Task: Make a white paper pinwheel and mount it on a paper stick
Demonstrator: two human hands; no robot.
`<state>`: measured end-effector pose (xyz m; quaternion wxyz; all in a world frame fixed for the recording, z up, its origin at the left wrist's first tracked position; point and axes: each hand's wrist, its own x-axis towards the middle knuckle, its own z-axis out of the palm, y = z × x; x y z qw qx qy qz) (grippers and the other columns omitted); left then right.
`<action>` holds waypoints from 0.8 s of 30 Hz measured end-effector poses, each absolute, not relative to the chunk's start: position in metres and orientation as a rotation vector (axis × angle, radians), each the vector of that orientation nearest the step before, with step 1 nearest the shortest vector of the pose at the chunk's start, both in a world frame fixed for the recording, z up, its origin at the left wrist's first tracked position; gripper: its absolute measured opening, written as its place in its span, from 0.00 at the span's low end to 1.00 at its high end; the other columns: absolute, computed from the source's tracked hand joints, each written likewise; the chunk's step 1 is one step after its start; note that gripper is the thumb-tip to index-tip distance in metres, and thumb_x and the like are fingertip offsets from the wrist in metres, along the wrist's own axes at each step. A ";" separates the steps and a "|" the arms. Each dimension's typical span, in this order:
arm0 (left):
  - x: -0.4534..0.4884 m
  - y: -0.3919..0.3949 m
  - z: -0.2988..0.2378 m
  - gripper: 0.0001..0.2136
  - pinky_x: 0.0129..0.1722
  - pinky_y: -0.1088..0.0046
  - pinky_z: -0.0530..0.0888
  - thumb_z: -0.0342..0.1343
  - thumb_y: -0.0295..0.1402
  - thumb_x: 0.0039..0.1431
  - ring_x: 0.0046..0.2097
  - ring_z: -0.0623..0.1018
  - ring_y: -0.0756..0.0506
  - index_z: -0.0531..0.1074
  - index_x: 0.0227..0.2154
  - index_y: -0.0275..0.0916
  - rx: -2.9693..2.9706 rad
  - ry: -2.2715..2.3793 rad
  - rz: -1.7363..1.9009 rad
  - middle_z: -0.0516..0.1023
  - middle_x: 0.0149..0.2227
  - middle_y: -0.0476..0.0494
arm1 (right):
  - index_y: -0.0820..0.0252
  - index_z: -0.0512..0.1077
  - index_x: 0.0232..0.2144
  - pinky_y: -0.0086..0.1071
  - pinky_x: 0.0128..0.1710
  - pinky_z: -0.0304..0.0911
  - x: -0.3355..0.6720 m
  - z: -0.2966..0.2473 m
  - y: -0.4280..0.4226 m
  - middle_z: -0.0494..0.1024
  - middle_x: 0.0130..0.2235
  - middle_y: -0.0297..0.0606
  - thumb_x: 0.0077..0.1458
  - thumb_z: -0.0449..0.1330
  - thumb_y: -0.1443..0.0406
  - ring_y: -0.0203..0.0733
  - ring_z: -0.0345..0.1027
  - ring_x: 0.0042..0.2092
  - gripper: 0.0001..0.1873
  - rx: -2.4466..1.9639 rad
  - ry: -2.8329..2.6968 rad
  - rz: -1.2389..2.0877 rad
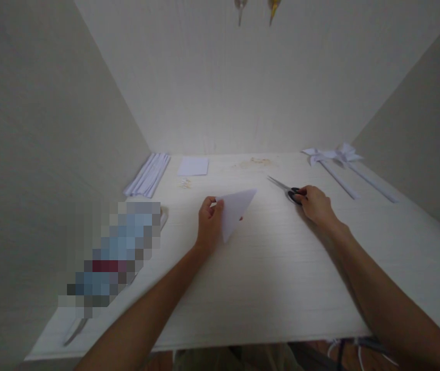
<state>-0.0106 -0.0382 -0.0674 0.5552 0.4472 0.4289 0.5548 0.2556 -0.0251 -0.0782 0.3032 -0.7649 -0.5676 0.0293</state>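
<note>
A sheet of white paper [236, 208], which looks folded into a triangle, is pinched between the thumb and fingers of my left hand [209, 222]. It is held up over the middle of the table, with one corner pointing right. To the right, my right hand [316, 205] grips the black handles of a pair of scissors [291, 192]. The scissors' blades point to the back left, apart from the paper, and look closed together. Part of the handles is hidden by my fingers.
White paper sticks [148, 175] lie at the back left, beside square white paper [192, 166] and small pale bits [185, 183]. Two paper pinwheels on sticks [338, 172] lie back right. A pixelated object [121, 252] is at left. Walls enclose the white table [262, 304].
</note>
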 end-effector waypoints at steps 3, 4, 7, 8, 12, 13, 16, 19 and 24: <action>-0.011 -0.041 -0.065 0.12 0.14 0.81 0.63 0.51 0.42 0.48 0.18 0.71 0.51 0.57 0.28 0.41 1.122 1.041 1.307 0.66 0.17 0.56 | 0.61 0.66 0.28 0.33 0.30 0.57 0.229 -0.069 -0.030 0.70 0.27 0.38 0.47 0.53 0.63 0.39 0.63 0.30 0.07 -1.610 -1.280 0.490; -0.011 -0.042 -0.065 0.12 0.14 0.81 0.63 0.50 0.42 0.49 0.18 0.71 0.50 0.57 0.28 0.41 1.137 1.048 1.311 0.66 0.17 0.56 | 0.60 0.65 0.28 0.31 0.27 0.56 0.215 -0.067 -0.032 0.70 0.26 0.36 0.45 0.55 0.60 0.37 0.63 0.29 0.09 -1.444 -1.188 0.684; -0.011 -0.042 -0.066 0.12 0.14 0.81 0.63 0.50 0.43 0.49 0.18 0.71 0.51 0.56 0.28 0.41 1.169 1.069 1.326 0.66 0.17 0.56 | 0.59 0.66 0.27 0.26 0.21 0.53 0.170 -0.066 -0.044 0.67 0.24 0.31 0.35 0.62 0.58 0.32 0.60 0.26 0.16 -1.086 -0.939 1.086; -0.011 -0.042 -0.066 0.13 0.14 0.81 0.62 0.50 0.44 0.49 0.18 0.70 0.51 0.56 0.28 0.41 1.178 1.078 1.329 0.66 0.17 0.56 | 0.60 0.67 0.26 0.25 0.20 0.52 0.156 -0.066 -0.048 0.66 0.23 0.30 0.33 0.64 0.58 0.31 0.59 0.24 0.16 -1.052 -0.886 1.174; -0.010 -0.043 -0.068 0.13 0.13 0.83 0.59 0.51 0.44 0.48 0.16 0.66 0.54 0.57 0.27 0.40 1.210 1.086 1.295 0.65 0.16 0.57 | 0.61 0.66 0.20 0.25 0.18 0.50 0.128 -0.068 -0.060 0.62 0.18 0.26 0.31 0.65 0.61 0.28 0.54 0.20 0.13 -1.046 -0.767 1.246; -0.009 -0.043 -0.068 0.13 0.13 0.83 0.58 0.51 0.43 0.48 0.15 0.65 0.54 0.57 0.26 0.40 1.218 1.079 1.286 0.64 0.15 0.57 | 0.61 0.65 0.18 0.25 0.17 0.49 0.127 -0.068 -0.061 0.61 0.17 0.26 0.31 0.65 0.62 0.28 0.53 0.19 0.13 -1.037 -0.750 1.235; -0.006 -0.045 -0.067 0.12 0.12 0.84 0.56 0.52 0.42 0.47 0.14 0.63 0.55 0.58 0.25 0.40 1.235 1.051 1.264 0.63 0.14 0.58 | 0.60 0.61 0.15 0.24 0.17 0.49 0.130 -0.068 -0.060 0.59 0.16 0.25 0.32 0.65 0.64 0.27 0.53 0.19 0.13 -1.006 -0.689 1.226; -0.004 -0.047 -0.066 0.12 0.14 0.82 0.62 0.53 0.42 0.48 0.16 0.68 0.54 0.60 0.27 0.39 1.182 0.947 1.188 0.68 0.17 0.55 | 0.61 0.60 0.14 0.24 0.17 0.50 0.133 -0.067 -0.058 0.59 0.16 0.25 0.33 0.64 0.67 0.27 0.53 0.19 0.14 -0.958 -0.602 1.230; -0.001 -0.051 -0.064 0.14 0.22 0.76 0.70 0.55 0.39 0.46 0.23 0.75 0.49 0.68 0.33 0.33 1.165 0.817 0.904 0.77 0.30 0.41 | 0.61 0.60 0.14 0.22 0.18 0.52 0.132 -0.067 -0.057 0.60 0.17 0.25 0.34 0.64 0.68 0.26 0.53 0.20 0.13 -0.907 -0.541 1.208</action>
